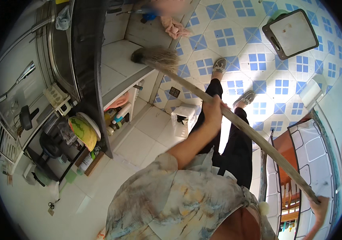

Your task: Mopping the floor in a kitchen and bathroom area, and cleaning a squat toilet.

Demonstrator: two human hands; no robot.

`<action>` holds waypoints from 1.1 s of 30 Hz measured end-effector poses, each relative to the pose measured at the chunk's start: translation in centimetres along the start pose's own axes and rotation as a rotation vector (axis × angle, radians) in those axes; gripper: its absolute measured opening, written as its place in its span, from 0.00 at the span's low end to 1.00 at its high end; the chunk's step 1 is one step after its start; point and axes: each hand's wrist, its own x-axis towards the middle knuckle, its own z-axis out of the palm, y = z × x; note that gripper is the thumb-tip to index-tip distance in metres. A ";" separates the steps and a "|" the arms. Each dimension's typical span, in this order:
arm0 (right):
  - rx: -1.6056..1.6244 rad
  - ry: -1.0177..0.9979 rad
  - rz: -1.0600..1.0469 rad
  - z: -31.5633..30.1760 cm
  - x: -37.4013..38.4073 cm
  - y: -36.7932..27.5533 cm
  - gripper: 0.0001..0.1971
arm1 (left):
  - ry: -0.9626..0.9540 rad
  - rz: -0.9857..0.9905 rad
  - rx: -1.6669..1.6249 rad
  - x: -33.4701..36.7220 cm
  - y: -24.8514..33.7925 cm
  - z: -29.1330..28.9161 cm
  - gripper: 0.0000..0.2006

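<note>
A long wooden-handled mop (267, 150) runs slantwise across the view, from upper left to lower right. Partway along the handle, my left hand (214, 113) is wrapped round the wood. My right hand (320, 209) grips the handle's lower-right end. At the far end, the mop's grey-brown strands (161, 56) spread over the edge of a white-tiled ledge (117, 60) beneath the dark counter.
A white bin (183, 120) stands left of my legs. A drain cover (174, 92) lies in the blue-and-white tiled floor (237, 86). A cutting board (292, 34) is at the upper right. Bottles (113, 120) sit below the counter; a pink cloth (174, 28) lies at the back.
</note>
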 end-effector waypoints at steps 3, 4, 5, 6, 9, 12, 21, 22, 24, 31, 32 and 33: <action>0.344 -0.118 -0.029 8.9 1.9 -8.5 0.16 | 0.097 -0.062 0.140 9.8 0.8 -4.2 0.09; 0.156 -0.070 -0.149 10.6 2.0 -13.0 0.19 | 0.181 -0.112 0.350 12.4 2.7 -5.4 0.09; 0.156 -0.087 -0.187 12.2 2.0 -16.9 0.19 | 0.217 -0.024 0.372 17.4 4.0 -9.7 0.10; 0.157 -0.091 -0.184 13.5 2.4 -19.1 0.19 | 0.218 -0.041 0.351 19.7 4.7 -11.1 0.10; 0.085 -0.079 -0.237 14.2 4.9 -20.6 0.20 | 0.227 -0.086 0.236 21.4 6.2 -12.0 0.11; 0.144 -0.001 -0.304 13.2 7.5 -14.9 0.19 | 0.209 -0.099 0.095 18.2 5.7 -8.4 0.10; -0.116 0.171 -0.336 -0.6 3.6 -1.4 0.17 | 0.022 -0.025 -0.174 -2.7 8.6 1.0 0.09; -0.001 0.146 -0.275 -0.5 3.3 -1.5 0.17 | 0.017 -0.013 -0.167 -2.6 8.8 0.9 0.09; 0.116 0.114 -0.209 0.4 3.8 -2.1 0.16 | 0.014 -0.005 -0.155 -1.0 8.9 0.0 0.09; 0.107 -0.087 -0.291 12.1 5.6 -22.9 0.20 | 0.217 0.047 0.248 20.2 11.2 -11.4 0.10; -0.006 -0.115 -0.281 12.5 5.8 -25.9 0.21 | 0.269 0.007 0.287 22.8 12.6 -13.6 0.11; 0.031 -0.106 -0.285 13.7 5.8 -27.1 0.23 | 0.301 -0.004 0.261 24.3 13.3 -13.9 0.11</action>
